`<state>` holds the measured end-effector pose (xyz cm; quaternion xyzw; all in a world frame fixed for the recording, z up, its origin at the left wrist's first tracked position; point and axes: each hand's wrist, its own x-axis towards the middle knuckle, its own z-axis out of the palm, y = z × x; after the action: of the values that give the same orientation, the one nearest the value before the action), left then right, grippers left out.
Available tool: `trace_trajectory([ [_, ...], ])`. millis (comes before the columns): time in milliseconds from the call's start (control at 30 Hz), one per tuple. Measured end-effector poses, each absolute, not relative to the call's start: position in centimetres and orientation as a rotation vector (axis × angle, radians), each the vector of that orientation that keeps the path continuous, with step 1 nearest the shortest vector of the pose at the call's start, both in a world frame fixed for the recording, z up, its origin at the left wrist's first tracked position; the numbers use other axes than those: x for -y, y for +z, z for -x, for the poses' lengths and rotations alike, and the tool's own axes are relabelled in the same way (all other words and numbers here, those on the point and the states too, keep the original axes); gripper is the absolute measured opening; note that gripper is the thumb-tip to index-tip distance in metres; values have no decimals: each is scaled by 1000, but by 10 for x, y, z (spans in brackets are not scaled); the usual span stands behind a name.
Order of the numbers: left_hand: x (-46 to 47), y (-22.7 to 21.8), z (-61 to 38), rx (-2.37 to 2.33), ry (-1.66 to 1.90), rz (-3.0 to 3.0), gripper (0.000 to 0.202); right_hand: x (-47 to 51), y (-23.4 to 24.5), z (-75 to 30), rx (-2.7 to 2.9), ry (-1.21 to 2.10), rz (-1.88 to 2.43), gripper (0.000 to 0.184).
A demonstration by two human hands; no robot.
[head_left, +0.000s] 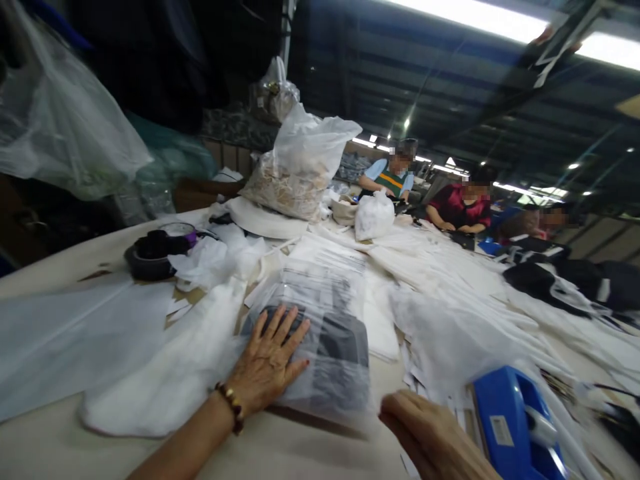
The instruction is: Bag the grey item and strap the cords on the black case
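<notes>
My left hand (267,363) lies flat with fingers spread on a clear plastic bag (325,340) that holds a dark folded garment; printed text shows on the bag's upper part. My right hand (430,433) hovers low at the bottom edge, just right of the bag, beside a blue tape dispenser (515,420). Its fingers look curled, and I cannot see whether anything is in them. A beaded bracelet (231,407) sits on my left wrist.
White fabric pieces and strips (450,280) cover the long table. Black rolls (153,253) stand at left, a filled plastic bag (300,167) at the back. Three other people (463,207) work at the far right. Dark garments (565,273) lie beside them.
</notes>
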<state>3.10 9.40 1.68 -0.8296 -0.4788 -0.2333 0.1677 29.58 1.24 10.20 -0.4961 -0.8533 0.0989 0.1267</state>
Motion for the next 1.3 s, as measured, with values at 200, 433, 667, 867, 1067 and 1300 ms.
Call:
trace_trajectory([
  [200,-92,16,-32,1348,-718,2354,57,-103,108,-226,2848,266,1680,11],
  [433,-94,17,-33,1406,-760,2371,54,-128,108,-241,2477,142,2166,36],
  [667,-95,16,-36,1466,-731,2459,54,-74,64,-251,2270,-453,1589,40],
  [867,-88,35,-15,1417,-698,2608,60,-46,2,-222,2453,-855,1060,52],
  [1067,-71,38,33,2187,-1182,2222,46,-52,-3,-225,2427,-782,1076,55],
  [1300,-75,25,32,2609,-1277,2241,32,-28,34,-228,2484,-488,1186,55],
])
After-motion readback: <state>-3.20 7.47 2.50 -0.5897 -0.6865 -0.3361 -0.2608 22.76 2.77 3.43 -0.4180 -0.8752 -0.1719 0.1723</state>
